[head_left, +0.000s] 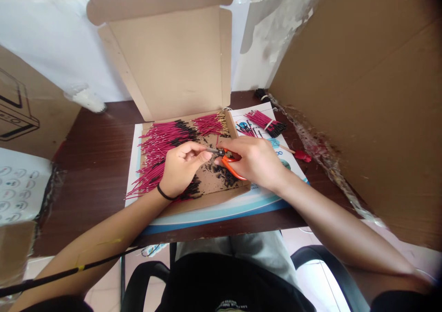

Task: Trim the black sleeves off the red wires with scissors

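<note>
Thin red wires (162, 139) light, springy, best pinched singly near the tip; left hand (181, 167) fingers together on apparently one, right hand (252, 160) clamped around orange-handled cutters (229, 165).

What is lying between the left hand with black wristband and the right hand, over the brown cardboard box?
In the head view, orange-handled metal cutters lie between the left hand and right hand, above black scraps on the brown cardboard box.

A makeshift wire-working corner, my dark wooden table (93, 137) walled in by cardboard sheets (359, 109), white plastic sheeting (51, 40) behind, an open cardboard box (169, 63) heaped with red wires (162, 139), orange-handled cutters (232, 165) in my right hand (252, 162)
</note>
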The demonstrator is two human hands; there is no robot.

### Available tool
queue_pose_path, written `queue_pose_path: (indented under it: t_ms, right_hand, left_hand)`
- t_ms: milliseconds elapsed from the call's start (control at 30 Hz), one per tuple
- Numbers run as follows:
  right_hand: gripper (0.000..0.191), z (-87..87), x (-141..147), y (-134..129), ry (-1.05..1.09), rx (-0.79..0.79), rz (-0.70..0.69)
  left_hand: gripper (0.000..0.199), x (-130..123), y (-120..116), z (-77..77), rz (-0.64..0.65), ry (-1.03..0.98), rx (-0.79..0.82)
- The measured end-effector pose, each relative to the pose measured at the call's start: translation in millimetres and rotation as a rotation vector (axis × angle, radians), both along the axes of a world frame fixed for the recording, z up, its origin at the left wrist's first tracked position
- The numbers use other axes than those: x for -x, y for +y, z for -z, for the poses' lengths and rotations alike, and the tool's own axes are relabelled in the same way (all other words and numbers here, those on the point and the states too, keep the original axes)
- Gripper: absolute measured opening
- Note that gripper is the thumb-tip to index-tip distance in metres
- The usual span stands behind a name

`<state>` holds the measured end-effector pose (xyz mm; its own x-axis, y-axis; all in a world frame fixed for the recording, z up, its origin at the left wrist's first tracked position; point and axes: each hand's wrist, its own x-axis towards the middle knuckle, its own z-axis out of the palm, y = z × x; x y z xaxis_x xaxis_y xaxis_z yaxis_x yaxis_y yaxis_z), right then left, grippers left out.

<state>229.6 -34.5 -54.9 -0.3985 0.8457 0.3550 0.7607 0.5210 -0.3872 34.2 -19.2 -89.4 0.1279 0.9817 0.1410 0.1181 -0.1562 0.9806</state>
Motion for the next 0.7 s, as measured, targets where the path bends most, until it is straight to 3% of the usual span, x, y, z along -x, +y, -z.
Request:
queue_pose_path:
  t_ms: [267, 533, 700]
  right_hand:
    - [0.024, -1.8, -3.9, 2.5, -0.191, -0.040, 0.031]
    - [0.030, 1.4, -0.3, 2.8, 0.054, -0.035, 0.058]
    - [0.036, -3.8, 1.9, 0.1, -0.006, 0.005, 0.037]
  left_hand:
    - [0.026, -3.2, -1.2, -1.8, 0.000, 0.036, -0.025]
    - [0.025, -3.2, 1.4, 3.1, -0.005, -0.039, -0.035]
    - [0.028, -2.5, 1.4, 2.5, -0.025, -0.007, -0.027]
